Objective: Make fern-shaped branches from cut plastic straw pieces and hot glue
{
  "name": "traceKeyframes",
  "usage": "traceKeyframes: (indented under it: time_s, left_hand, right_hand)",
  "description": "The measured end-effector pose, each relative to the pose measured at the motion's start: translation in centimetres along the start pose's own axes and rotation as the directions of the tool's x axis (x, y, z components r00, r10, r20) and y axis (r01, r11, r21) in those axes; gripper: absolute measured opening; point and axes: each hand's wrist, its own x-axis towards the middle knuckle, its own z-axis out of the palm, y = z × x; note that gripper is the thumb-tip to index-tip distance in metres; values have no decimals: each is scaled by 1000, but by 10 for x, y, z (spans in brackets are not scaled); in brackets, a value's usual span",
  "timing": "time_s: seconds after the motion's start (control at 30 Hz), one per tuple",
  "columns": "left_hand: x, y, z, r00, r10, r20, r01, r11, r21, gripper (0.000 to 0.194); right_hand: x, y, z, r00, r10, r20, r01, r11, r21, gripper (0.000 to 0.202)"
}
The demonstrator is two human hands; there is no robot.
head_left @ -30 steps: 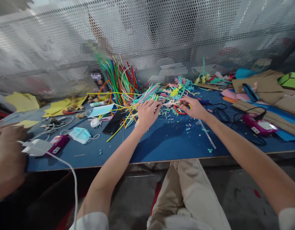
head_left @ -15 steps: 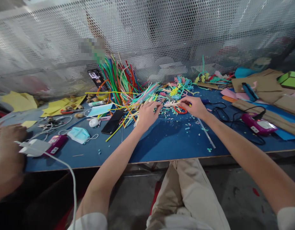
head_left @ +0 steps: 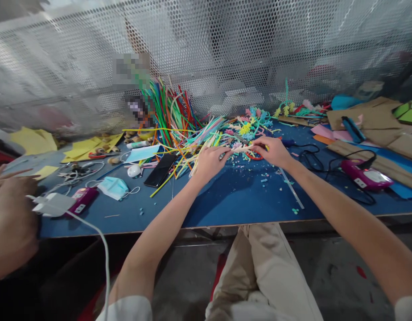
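Note:
A pale pinkish-cream pipe cleaner piece (head_left: 243, 149) spans the space between my hands, above the scrap-strewn table. My left hand (head_left: 210, 164) pinches at its left end, thumb and fingertips together. At the other end, the fingertips of my right hand (head_left: 272, 150) are closed on it. Just under my right fingers shows a red-orange loop handle (head_left: 254, 157), apparently of scissors, with a bit of yellow by the palm; whether the hand holds it I cannot tell. Beyond lie fuzzy trimmed pieces, including a yellow one (head_left: 245, 129).
Long coloured pipe cleaners (head_left: 172, 116) are heaped behind my left hand. Left of it lie a black phone (head_left: 160, 170), a blue face mask (head_left: 113, 187) and a white charger (head_left: 55, 204). A purple power strip (head_left: 365, 174) sits right. Another person's hand (head_left: 14, 191) is at far left.
My left fingertips have come to the strand's left end, where a small gap showed before. The view has shifted slightly; my right hand keeps its pinch.

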Motion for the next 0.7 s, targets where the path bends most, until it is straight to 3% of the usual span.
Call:
traceKeyframes:
  time_s: [0.23,0.43,0.7]
  left_hand:
    - [0,5,-4,1000,22,1,-22,999,-44,29]
    - [-2,-3,2,999,-22,-35,20,998,-66,28]
    - [-5,-6,7,997,-33,-71,26,994,-103,31]
  right_hand:
    - [1,-4,-3,998,48,30,-48,999,14,40]
    - [-1,2,-7,994,110,-26,-108,993,54,32]
    - [-1,3,-7,991,131,-25,-129,989,74,41]
